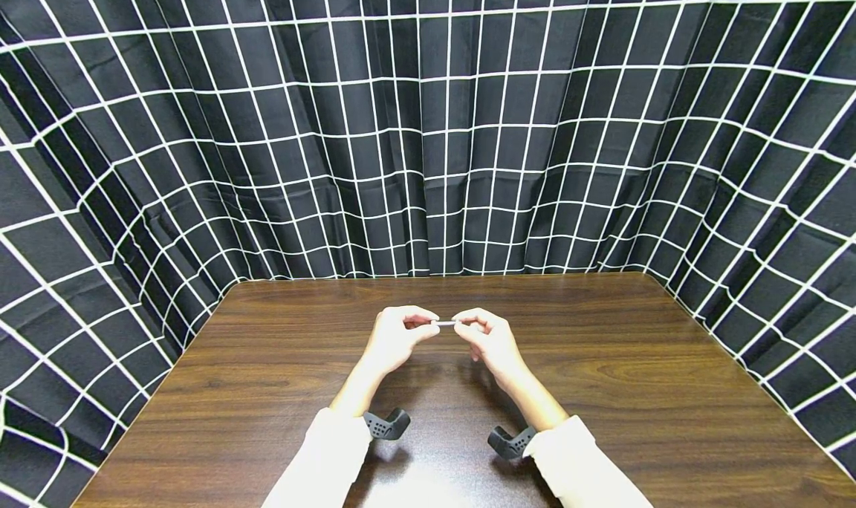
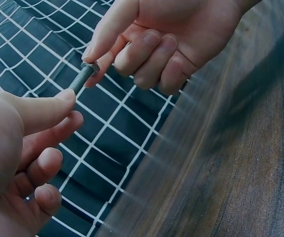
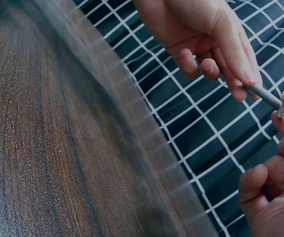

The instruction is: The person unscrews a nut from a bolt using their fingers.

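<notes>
Both hands pinch the same small metal bolt [image 2: 81, 78], which spans the short gap between them. The left hand [image 1: 393, 337] grips one end between thumb and forefinger, with the thumb uppermost; its other fingers are bent loosely beneath, clear of the metal. The right hand [image 1: 493, 342] grips the opposite end, also with thumb and forefinger, and its remaining three fingers are curled in toward the palm. At the right hand's end sits a wider piece [image 3: 281, 112], partly hidden by the fingertips; whether it is a nut or the bolt's own head cannot be told. Thread ridges show along the bare stretch of shank between the two grips. Seen from the head, the bolt lies nearly level, running straight across from one hand to the other, and the two hands do not touch.

Under the hands is the counter [image 1: 635, 374], dark brown with a wood grain. The hands and bolt are held up off it, and soft shadows fall below the forearms. Beyond the hands, and to either side of them, hangs a black curtain [image 1: 428, 148] with a white grid. Behind each hand, a dark grey wrist mount [image 1: 389, 424] juts inward from the forearm, just beside the cuff of a white sleeve [image 1: 321, 460].
</notes>
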The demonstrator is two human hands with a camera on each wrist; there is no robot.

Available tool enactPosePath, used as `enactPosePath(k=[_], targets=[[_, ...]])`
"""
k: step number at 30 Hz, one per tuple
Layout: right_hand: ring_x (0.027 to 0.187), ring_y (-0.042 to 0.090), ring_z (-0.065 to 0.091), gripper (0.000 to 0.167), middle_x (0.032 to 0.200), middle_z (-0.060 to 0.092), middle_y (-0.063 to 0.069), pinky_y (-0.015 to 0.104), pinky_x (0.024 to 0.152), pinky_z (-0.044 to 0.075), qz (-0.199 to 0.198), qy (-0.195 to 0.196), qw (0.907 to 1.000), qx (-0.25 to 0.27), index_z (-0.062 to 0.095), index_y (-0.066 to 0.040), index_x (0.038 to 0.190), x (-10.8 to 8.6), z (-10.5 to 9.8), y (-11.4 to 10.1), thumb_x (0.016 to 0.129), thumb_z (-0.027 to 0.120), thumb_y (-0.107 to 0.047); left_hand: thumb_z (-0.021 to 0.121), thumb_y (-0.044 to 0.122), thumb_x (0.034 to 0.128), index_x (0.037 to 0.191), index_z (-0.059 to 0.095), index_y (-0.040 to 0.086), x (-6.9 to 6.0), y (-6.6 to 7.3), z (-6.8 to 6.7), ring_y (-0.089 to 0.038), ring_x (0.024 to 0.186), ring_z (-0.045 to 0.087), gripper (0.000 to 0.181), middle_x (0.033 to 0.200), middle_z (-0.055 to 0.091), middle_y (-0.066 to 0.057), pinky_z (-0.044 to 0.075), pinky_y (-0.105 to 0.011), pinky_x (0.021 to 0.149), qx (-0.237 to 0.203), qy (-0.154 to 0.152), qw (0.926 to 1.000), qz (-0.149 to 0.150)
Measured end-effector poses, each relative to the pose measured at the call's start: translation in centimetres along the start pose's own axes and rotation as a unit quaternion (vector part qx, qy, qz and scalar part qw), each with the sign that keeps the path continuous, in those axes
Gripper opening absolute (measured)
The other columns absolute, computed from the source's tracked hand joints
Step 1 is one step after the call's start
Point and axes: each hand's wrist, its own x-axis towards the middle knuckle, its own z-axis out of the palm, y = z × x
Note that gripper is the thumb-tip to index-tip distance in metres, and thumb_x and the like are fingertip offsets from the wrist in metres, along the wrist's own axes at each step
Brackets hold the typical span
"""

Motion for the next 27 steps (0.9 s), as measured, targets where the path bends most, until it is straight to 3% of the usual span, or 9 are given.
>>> enactPosePath(k=[10,27], targets=[[0.043,0.007,0.037,0.027,0.052,0.042,-0.005,0.023,0.046,0.034,-0.015,-0.01,0.9998,-0.003,0.059,0.015,0.11,0.05,-0.15,0.15,0.087,0.066,0.003,0.078,0.011,0.0816,0.092,0.076,0.01,0.01,0.04,-0.07,-0.012,0.068,0.063,0.011,0.083,0.073,0.002,0.047,-0.025,0.059,-0.002,-0.002,1.0,-0.004],[0.045,0.006,0.038,0.026,0.054,0.041,-0.005,0.02,0.045,0.035,-0.04,-0.013,0.9991,-0.003,0.064,0.009,0.109,0.08,-0.21,0.32,0.083,0.065,0.009,0.078,0.011,0.0813,0.092,0.076,0.01,-0.03,0.1,-0.16,-0.011,0.067,0.063,0.011,0.083,0.073,0.003,0.047,-0.025,0.06,-0.001,0.0,1.0,0.003]])
